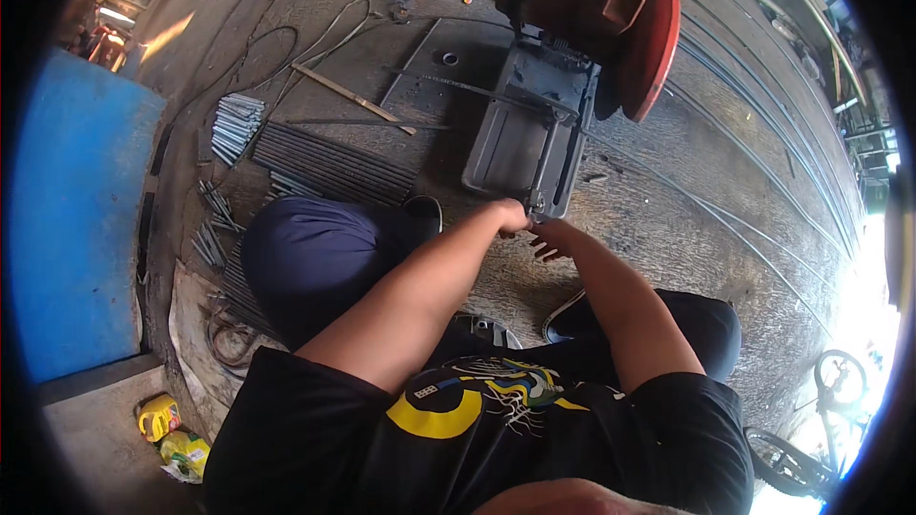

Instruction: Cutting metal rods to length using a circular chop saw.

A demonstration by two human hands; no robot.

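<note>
Chop saw (pixel 558 86) sits on the ground ahead of your knees, blade raised, with cut rods (pixel 329 162) piled to its left. At its near end your left hand (pixel 510 216) pinches something small I can't make out; your right hand (pixel 551 240) has fingers loosely spread. Long rods (pixel 754 133) right of it look uncut.

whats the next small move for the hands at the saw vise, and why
Probably slide the rod further through the vise: both the left hand and right hand meet at its near end, and the red saw head is raised off the rod.

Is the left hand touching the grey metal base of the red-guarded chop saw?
Touching. The head view shows the left hand closed against the near edge of the grey metal base, no gap.
</note>
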